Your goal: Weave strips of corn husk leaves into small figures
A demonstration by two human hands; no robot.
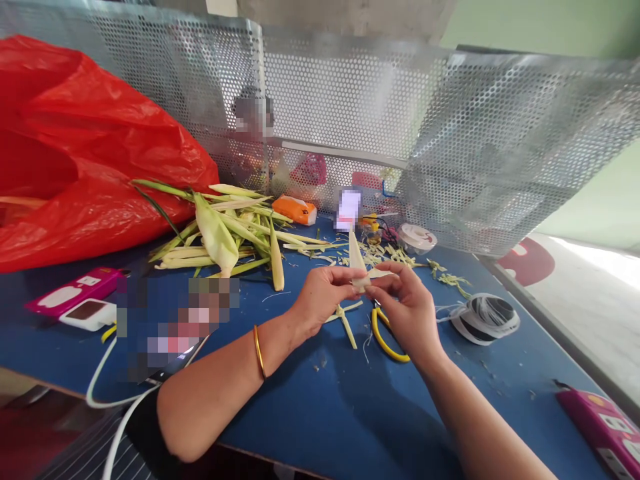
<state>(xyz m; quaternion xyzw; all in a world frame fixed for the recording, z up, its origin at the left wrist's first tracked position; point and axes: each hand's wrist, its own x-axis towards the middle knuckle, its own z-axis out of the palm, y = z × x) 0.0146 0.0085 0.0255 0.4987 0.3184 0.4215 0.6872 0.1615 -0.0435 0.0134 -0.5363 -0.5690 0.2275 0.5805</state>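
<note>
Both grips closed: our left hand (320,297), right hand (407,308) pinch pale leaf strip (355,257) at base; long axis rises away from us.

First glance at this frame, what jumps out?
The big red plastic bag fills the left side of the blue table, with a pile of green and pale leaves lying just beside it. At centre, the left hand and right hand pinch a pale leaf strip between their fingertips. A perforated metal screen stands along the table's far edge.
</note>
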